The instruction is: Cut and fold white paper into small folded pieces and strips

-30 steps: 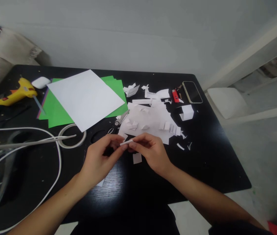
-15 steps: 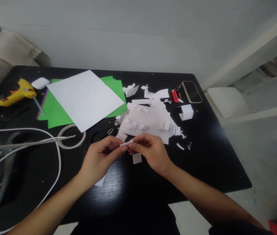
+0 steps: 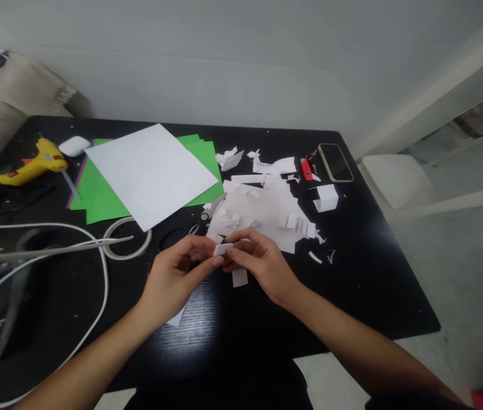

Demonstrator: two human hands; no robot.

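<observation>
L hand (image 3: 177, 276) pinching one end, R hand (image 3: 267, 266) the other: small white paper piece (image 3: 222, 249) held btw them, over the black table (image 3: 352, 302)! Prob. v. light, stiffish, easily creased; best gripped by its edges, w/ min. pressure.

Before you stands a black table (image 3: 344, 290) with rounded corners and a faint wood grain, and at its left end you have a yellow glue gun (image 3: 32, 166), a rounded white object (image 3: 74, 146) and a fanned stack of green sheets (image 3: 107, 206), with a pale ring (image 3: 149, 242) nearer you. Toward the middle lies a large pale sheet (image 3: 267, 202), while a small square scrap (image 3: 240, 278) rests closer to you. On your right are a red lighter (image 3: 306, 169), a phone (image 3: 336, 163), a folded white piece (image 3: 327, 198) and a thin curved sliver (image 3: 315, 257).
</observation>
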